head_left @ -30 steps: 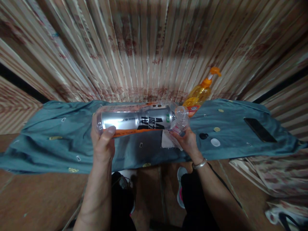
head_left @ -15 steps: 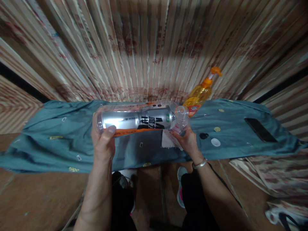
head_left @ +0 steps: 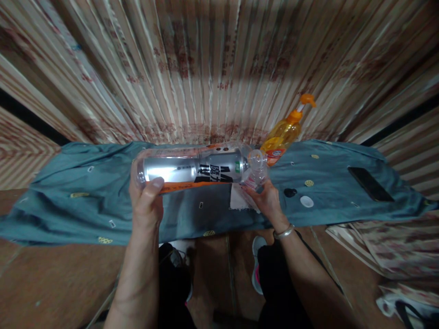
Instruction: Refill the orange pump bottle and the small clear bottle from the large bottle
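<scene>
My feed's looking straight down on a narrow worktop running across the middle of the frame, draped in wrinkly teal cloth with little yellow and white prints. Left grip is clasped round the base of a silver-and-orange bottle, right grip holds it near the neck; it lies sideways across the centre. Below the neck there's some white paper on the cloth. Yellow pump bottle sits just behind, right of centre, then a white disc and a small black thing I can't make out. Phone's over on the right. Pleated beige-and-red curtain fills the top, dark bars at both sides, brown tiled floor below.
</scene>
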Tool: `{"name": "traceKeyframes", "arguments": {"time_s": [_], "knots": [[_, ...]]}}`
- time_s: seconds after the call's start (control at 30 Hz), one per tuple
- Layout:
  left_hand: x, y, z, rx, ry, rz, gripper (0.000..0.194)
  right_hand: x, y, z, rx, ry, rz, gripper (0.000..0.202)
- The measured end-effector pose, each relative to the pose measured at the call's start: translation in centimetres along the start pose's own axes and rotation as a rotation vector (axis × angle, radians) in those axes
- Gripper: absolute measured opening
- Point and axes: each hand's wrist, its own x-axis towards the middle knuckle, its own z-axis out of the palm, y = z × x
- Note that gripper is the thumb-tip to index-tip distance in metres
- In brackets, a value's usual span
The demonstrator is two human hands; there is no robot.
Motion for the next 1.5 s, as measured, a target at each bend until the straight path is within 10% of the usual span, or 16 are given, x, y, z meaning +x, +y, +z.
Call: {"name": "traceKeyframes", "arguments": {"time_s": [1.5], "knots": [[0.1,0.8,0.3,-0.041,0.104,-0.016,0.064,-0.2,-0.6,-0.4,0.004,-0.029,-0.031,0.059]]}}
